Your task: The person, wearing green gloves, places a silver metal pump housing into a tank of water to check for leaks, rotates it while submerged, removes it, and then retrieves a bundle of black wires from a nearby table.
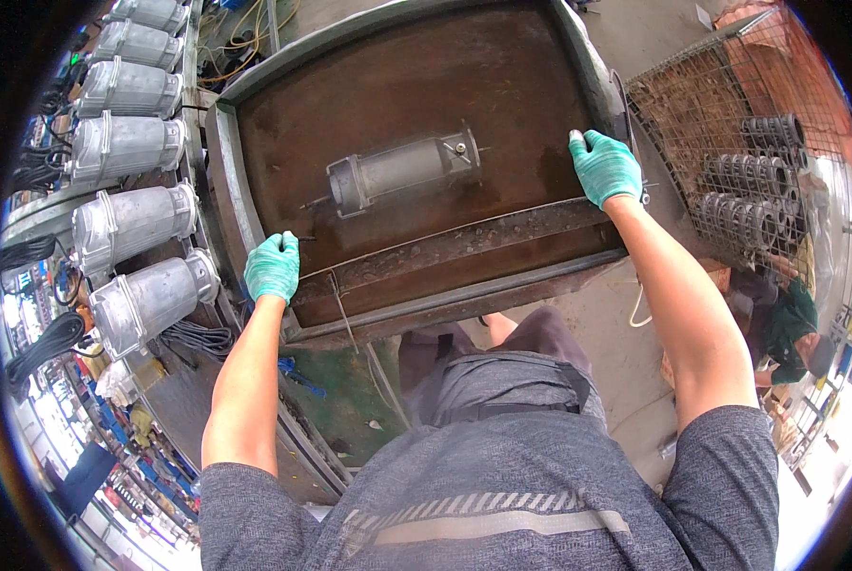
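Observation:
A grey metal motor housing [402,173], with shafts at its ends, lies in murky brown liquid inside a wide metal tank [228,176]. My left hand [273,267], in a green glove, is closed by the tank's near left side. A short dark stub pokes out of its fingers; the rest of what it holds is hidden. Across the near part of the tank runs a rusty metal bar [445,240]. My right hand [605,169], gloved too, curls at the right rim near the bar's end. What lies under its fingers cannot be made out.
Several similar grey motor housings [136,224] with coiled black cables [47,344] stand in a row at left. On the right, a wire mesh cage [702,86] stands beside stacked dark ring-shaped parts [745,176]. Another person in a green top [790,324] is beyond it.

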`<action>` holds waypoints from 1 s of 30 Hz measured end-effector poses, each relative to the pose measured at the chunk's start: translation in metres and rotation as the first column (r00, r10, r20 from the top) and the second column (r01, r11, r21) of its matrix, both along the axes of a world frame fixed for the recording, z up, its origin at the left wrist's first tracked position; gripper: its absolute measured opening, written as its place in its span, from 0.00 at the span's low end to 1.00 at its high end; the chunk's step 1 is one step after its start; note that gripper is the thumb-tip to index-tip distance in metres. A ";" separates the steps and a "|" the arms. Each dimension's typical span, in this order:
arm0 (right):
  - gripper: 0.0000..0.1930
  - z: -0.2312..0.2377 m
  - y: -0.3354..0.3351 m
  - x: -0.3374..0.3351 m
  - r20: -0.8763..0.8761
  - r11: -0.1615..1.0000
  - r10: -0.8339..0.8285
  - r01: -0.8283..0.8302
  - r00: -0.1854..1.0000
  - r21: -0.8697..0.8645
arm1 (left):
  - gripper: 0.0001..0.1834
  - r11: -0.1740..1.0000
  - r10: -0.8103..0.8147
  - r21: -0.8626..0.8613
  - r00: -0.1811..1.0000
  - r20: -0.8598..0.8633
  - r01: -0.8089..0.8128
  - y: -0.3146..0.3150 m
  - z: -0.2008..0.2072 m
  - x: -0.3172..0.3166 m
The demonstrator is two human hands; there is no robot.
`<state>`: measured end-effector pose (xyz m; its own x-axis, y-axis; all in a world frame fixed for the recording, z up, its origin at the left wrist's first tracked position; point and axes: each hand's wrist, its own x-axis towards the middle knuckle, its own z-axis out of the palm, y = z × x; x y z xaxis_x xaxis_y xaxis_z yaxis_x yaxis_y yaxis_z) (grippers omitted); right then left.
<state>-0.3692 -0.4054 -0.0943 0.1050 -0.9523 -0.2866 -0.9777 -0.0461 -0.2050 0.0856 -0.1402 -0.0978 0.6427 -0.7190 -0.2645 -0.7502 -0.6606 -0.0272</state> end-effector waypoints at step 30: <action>0.26 -0.005 0.002 0.005 -0.022 1.000 -0.001 0.001 1.000 -0.023 | 0.24 0.998 0.060 0.018 0.997 -0.045 -0.059 -0.001 0.011 -0.001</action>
